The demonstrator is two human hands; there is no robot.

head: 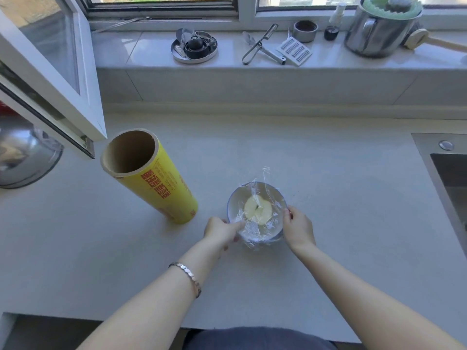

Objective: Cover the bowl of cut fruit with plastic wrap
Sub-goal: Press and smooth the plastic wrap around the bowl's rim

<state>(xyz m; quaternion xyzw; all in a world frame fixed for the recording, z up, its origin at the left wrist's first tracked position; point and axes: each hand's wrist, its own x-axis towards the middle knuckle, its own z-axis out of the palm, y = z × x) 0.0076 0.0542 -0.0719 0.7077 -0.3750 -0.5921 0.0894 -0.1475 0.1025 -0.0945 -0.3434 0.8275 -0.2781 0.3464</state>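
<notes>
Bowl [235, 198] holds cut apple [257, 210] under plastic wrap [254, 234]; left hand [219, 231] and right hand [298, 229] fingers pinch the wrap.

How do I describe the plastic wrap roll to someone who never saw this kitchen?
Start at the pale countertop under the window ledge and find the bowl. Left of the bowl, apart from it, a tall roll stands on end. It is the only yellow thing there, with red lettering and an open brown cardboard core on top.
</notes>
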